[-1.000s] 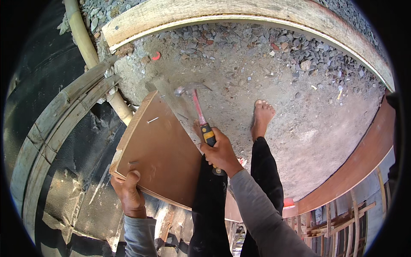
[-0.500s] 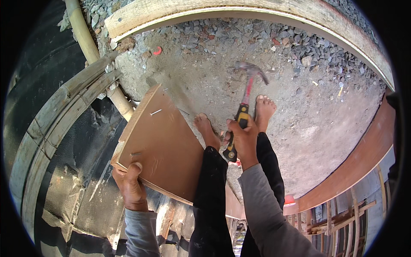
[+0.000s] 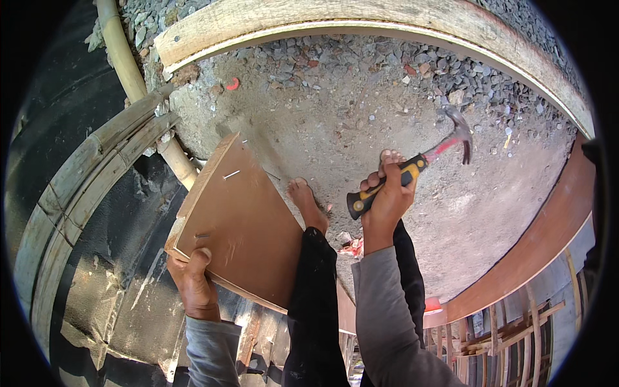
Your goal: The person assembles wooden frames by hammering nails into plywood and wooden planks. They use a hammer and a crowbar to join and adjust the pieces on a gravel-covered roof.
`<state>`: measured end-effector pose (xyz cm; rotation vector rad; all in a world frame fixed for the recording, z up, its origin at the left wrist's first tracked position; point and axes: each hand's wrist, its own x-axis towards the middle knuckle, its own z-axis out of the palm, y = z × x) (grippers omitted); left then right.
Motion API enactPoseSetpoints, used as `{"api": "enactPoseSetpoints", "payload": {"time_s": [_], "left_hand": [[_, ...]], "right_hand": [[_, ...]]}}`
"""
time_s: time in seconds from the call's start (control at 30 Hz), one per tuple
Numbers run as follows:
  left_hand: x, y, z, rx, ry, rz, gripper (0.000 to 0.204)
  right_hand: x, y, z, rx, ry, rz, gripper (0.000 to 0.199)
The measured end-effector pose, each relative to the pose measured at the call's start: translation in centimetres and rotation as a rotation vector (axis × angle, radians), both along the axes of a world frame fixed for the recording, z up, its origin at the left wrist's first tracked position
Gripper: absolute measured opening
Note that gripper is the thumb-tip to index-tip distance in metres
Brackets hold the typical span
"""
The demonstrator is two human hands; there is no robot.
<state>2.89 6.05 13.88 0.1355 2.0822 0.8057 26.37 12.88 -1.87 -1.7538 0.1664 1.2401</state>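
My right hand (image 3: 389, 201) is wrapped round the black and yellow grip of a claw hammer (image 3: 442, 149). The hammer's steel head points up and to the right, above the ground. At the left, my left hand (image 3: 193, 284) grips the near edge of a brown wooden panel (image 3: 248, 232), thumb on top and fingers hidden beneath. The panel leans against my left leg. One nail (image 3: 231, 174) sticks out of its face near the left edge. Another nail (image 3: 202, 235) stands close to my left thumb, and a third (image 3: 244, 140) is at the top corner.
My bare feet rest on sandy ground (image 3: 348, 122). A curved-looking timber beam (image 3: 322, 18) crosses the far side, with gravel (image 3: 445, 71) along it. Bamboo poles (image 3: 97, 145) and black sheeting (image 3: 58, 97) lie at left. A brown board (image 3: 529, 258) edges the right side.
The hammer has swung to the right and tilted over, with my right hand raised slightly and turned. My left hand and the panel have hardly moved.
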Motion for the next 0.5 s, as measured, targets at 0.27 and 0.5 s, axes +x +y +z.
{"api": "enactPoseSetpoints", "payload": {"time_s": [0.27, 0.5], "left_hand": [[-0.2, -0.1, 1.1, -0.016, 0.066, 0.009, 0.073], [-0.3, -0.2, 0.1, -0.085, 0.074, 0.009, 0.07]], "right_hand": [[-2.7, -3.2, 0.9, -0.343, 0.499, 1.144, 0.024], [-4.0, -1.6, -1.2, -0.111, 0.259, -0.054, 0.017]]}}
